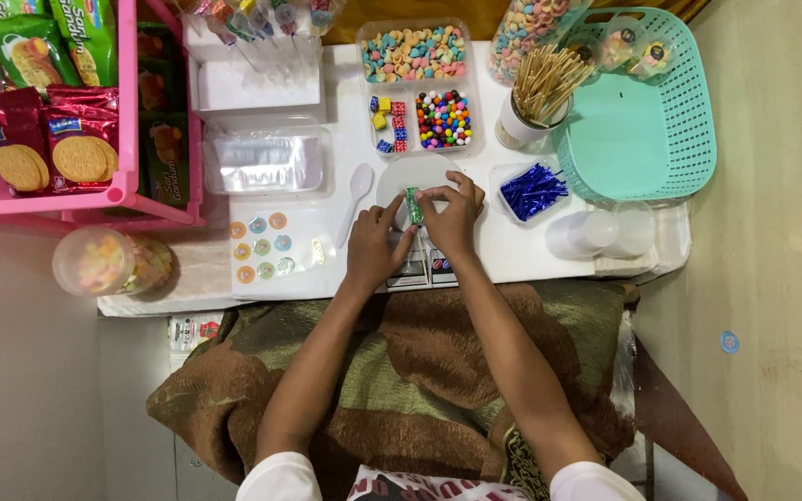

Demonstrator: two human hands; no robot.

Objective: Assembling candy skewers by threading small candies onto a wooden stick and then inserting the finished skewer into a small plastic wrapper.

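Head view showed left hand (pixel 373 246) and right hand (pixel 452 218) together pinching a small green candy (pixel 414 205) over a round clear lid (pixel 410 176); sorted sweets tray (pixel 417 88) sat beyond, untouched.

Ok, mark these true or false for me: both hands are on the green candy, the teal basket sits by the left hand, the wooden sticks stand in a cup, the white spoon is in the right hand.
1. Both the left hand and the right hand touch the green candy: true.
2. The teal basket sits by the left hand: false, it is off to the right side.
3. The wooden sticks stand in a cup: true.
4. The white spoon is in the right hand: false, it lies on the table, unheld.
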